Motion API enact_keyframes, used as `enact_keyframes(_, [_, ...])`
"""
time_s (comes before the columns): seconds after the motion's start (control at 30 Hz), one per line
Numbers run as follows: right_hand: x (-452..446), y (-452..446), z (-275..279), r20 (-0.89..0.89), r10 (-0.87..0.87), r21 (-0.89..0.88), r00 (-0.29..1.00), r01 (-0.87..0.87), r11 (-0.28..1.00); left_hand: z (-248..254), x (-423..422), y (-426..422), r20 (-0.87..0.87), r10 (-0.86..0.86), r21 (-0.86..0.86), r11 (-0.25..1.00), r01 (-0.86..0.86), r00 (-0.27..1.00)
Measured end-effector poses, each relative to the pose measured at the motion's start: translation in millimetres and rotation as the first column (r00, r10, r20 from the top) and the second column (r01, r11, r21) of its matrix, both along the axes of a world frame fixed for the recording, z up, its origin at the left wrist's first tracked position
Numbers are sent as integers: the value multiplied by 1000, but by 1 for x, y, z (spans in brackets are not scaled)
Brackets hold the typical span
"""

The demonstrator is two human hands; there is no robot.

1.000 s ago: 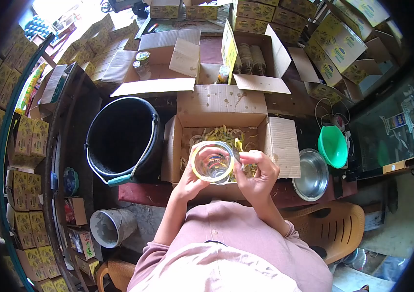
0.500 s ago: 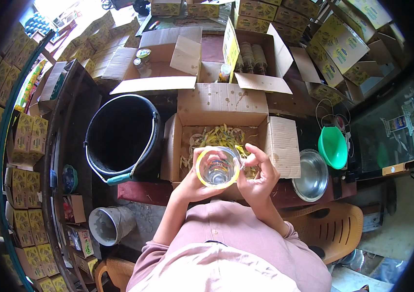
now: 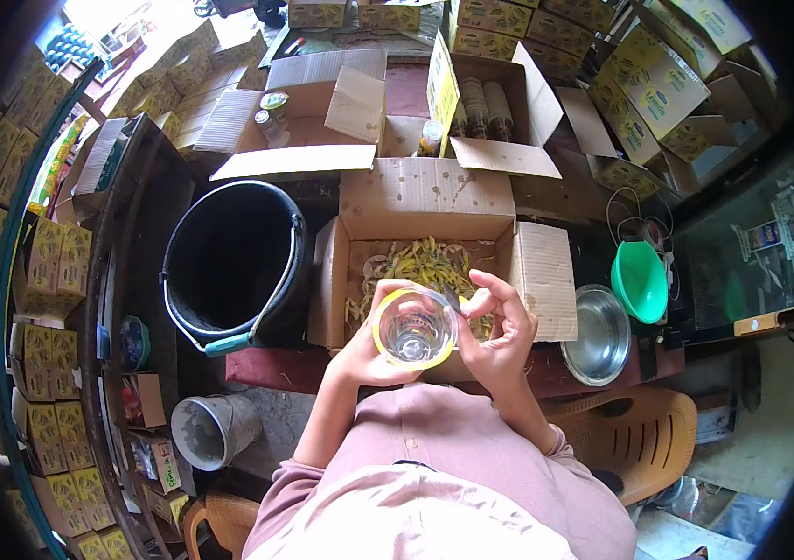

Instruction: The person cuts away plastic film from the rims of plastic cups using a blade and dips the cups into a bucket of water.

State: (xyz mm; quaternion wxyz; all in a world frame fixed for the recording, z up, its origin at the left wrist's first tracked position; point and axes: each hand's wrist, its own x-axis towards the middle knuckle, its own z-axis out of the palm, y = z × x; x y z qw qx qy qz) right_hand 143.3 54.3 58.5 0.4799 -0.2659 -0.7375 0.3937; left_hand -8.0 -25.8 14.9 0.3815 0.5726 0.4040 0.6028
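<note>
Yellow-rimmed cup (image 3: pixel 415 362): clear-walled and tipping its mouth up toward the eyes, probably so that its inside is showing; it is being held over the near side of the open carton.
Left hand (image 3: pixel 360 359): wrapping around the cup's side, fingers and thumb pressing on the wall, apparently bearing the weight.
Right hand (image 3: pixel 501 343): hovering close against the cup's other side with bent fingers partly spread; whether the thumb and a fingertip are pinching the rim or something small, I cannot tell.
Open carton (image 3: pixel 425 182): sitting just beyond the hands with its flaps folding outward, likely giving a wide mouth.
Yellow-green scraps (image 3: pixel 425 261): lying loose inside the carton, whose walls are presumably holding them together.
Black bucket (image 3: pixel 220 224): standing just left of the carton, its mouth gaping within the left arm's reach, its teal grip (image 3: pixel 229 345) hanging at the near side.
Metal bowl (image 3: pixel 598 336): resting right of the carton, near the worktop (image 3: pixel 276 370) edge, perhaps for easy reach.
Green bowl (image 3: pixel 640 283): sitting just beside the metal bowl, its hollow facing the person.
Lidded jars (image 3: pixel 274 101): standing in another carton farther back, its walls probably fencing them in.
Grey bucket (image 3: pixel 215 434): sitting low beside the person, below the worktop.
</note>
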Motion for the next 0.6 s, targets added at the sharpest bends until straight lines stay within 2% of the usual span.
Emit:
enact_keyframes(0.13, [1, -3, 4, 48, -29, -16, 998, 29, 999, 5, 7, 2, 80, 106, -10, 994, -105, 991])
enact_keyframes(0.23, [1, -5, 6, 64, -26, 9, 998, 26, 1000, -3, 5, 2, -82, 162, -1, 987, -163, 983])
enact_keyframes(0.33, [-1, -5, 0, 17, -17, 38, 1000, 16, 999, -7, -2, 2, -177, 131, 39, 991, -126, 975])
enact_keyframes(0.53, [1, -5, 3, 48, -22, -3, 999, 23, 1000, -6, -1, 3, -171, 101, 75, 993, -90, 980])
enact_keyframes(0.6, [2, -3, 0, 38, -3, -2, 999, 3, 1000, -8, -4, 1, -178, 56, 32, 998, -52, 982])
